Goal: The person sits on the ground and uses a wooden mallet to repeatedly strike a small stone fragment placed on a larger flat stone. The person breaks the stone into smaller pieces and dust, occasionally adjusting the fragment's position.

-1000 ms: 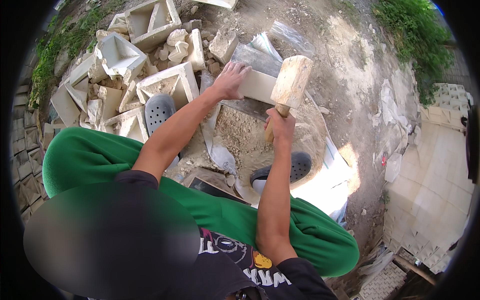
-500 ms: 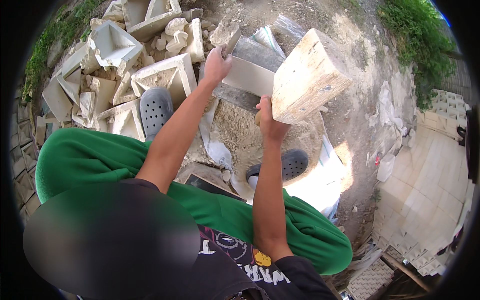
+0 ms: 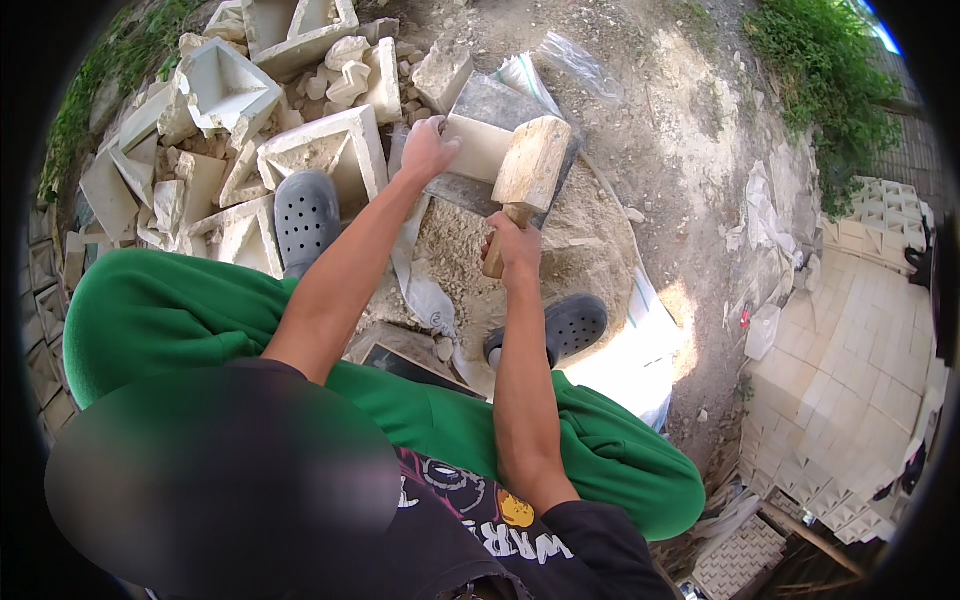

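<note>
My right hand [image 3: 515,247] is closed round the short handle of a wooden mallet [image 3: 532,165]. The mallet's pale, worn head is over the right part of a cream-coloured block [image 3: 474,146] and hides some of it; whether they touch I cannot tell. My left hand [image 3: 429,152] grips the block's left end with curled fingers, partly hidden from view. A dark grey surface [image 3: 497,103] adjoins the block's far side, and a dark grey slab [image 3: 468,188] shows along its near side.
Broken cream casts and hollow square blocks [image 3: 228,88] are heaped at the far left. Pale rubble [image 3: 455,250] lies on sacking between my grey clogs [image 3: 308,222]. A stack of cream patterned blocks [image 3: 835,350] stands on the right, below green plants [image 3: 825,85].
The mallet has come down and to the left, from raised high to over the block's right part. My left hand stays at the block's left end.
</note>
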A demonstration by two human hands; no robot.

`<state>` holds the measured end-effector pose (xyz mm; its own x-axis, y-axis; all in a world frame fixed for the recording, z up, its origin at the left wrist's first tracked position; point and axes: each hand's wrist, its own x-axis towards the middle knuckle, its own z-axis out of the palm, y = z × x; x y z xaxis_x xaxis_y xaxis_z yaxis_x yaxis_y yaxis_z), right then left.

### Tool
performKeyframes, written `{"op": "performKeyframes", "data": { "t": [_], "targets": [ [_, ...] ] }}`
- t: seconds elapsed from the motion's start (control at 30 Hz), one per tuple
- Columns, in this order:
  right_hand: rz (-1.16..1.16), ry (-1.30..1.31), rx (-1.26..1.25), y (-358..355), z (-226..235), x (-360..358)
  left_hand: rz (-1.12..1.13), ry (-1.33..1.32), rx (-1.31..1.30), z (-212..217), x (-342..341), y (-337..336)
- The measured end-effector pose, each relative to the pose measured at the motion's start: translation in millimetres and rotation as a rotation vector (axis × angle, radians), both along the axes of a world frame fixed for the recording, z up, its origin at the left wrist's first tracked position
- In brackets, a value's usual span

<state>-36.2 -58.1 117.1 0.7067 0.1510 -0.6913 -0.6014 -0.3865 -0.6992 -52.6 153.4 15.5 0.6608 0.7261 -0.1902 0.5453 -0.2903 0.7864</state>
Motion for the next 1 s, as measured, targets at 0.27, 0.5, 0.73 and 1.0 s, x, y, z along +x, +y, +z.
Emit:
{"op": "performKeyframes", "data": {
  "t": [0.27, 0.5, 0.73, 1.0],
  "targets": [
    [-0.183, -0.097, 0.037, -31.6, 16.0, 31.0, 0.051, 0.254, 0.001, 34.1, 4.4, -21.3],
    [-0.118, -0.012, -0.037, -49.8, -4.4, 27.5, 0.118, 0.163, -0.183, 17.1, 8.4, -13.5],
    [-0.199, 0.081, -0.029, -46.6, -4.6, 25.1, 0.160, -0.085, -0.364, 21.0, 6.3, -6.8],
    [-0.191, 0.045, -0.040, -48.3, -3.0, 26.4, 0.094, -0.112, -0.264, 49.3, 10.3, -14.2]
  ]
}}
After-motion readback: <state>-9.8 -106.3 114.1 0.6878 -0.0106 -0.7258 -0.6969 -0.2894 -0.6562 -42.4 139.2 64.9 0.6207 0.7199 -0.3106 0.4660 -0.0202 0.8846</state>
